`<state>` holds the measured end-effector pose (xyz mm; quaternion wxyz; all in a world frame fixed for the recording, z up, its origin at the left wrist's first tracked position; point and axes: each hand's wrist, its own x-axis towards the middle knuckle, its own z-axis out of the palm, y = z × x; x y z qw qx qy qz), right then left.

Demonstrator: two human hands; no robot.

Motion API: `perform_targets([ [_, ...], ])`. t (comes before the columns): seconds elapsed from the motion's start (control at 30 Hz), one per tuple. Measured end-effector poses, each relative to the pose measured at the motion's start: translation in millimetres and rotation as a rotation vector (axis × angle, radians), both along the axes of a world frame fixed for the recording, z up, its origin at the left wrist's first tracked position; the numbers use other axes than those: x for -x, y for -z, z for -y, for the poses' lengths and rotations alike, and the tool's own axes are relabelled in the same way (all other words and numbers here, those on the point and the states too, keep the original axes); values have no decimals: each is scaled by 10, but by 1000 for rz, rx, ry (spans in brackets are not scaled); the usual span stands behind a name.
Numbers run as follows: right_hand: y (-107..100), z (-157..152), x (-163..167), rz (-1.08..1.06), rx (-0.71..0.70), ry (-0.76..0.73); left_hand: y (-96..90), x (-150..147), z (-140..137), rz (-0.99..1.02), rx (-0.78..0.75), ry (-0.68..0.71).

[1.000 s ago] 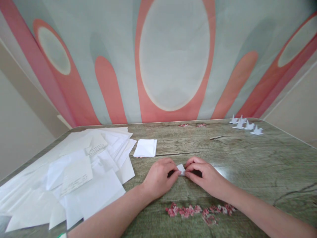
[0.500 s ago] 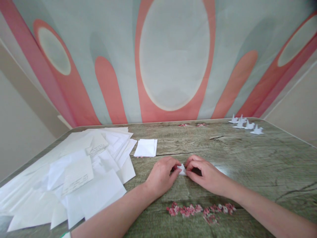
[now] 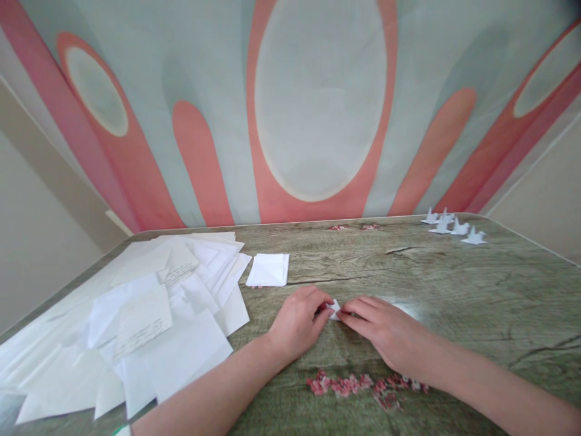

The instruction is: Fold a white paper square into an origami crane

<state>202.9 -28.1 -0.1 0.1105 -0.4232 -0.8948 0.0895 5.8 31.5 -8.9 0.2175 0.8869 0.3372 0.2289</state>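
A small folded piece of white paper [image 3: 334, 307] lies between my hands at the middle of the table. My left hand [image 3: 302, 321] pinches its left side between thumb and fingers. From the right, my right hand [image 3: 385, 330] has its thumb and fingertips closed on the paper's right corner. The fingers cover much of the paper, so its full shape is hidden. Just beyond my left hand sits a neat stack of square white paper [image 3: 269, 270].
Loose white sheets [image 3: 181, 357], some with printed lines, overlap across the table's left side. Several folded paper cranes [image 3: 473, 236] stand at the far right corner. A pink flower pattern [image 3: 345, 384] marks the wood-grain table [image 3: 490, 303]. A patterned backdrop [image 3: 318, 209] rises behind.
My right hand has turned flatter, its fingers drawn together onto the paper's right corner. My left hand keeps its pinch in nearly the same place.
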Motion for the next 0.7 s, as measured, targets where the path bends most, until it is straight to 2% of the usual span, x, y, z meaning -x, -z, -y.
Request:
perform_targets([
  [0.4, 52, 40, 57, 102, -104, 12, 19, 4, 19, -38, -51, -2],
  [0.6, -47, 26, -31, 47, -23, 18, 7, -5, 12, -44, -56, -5],
  [0.7, -90, 26, -82, 61, -28, 3, 9, -2, 7, -48, -58, -1],
])
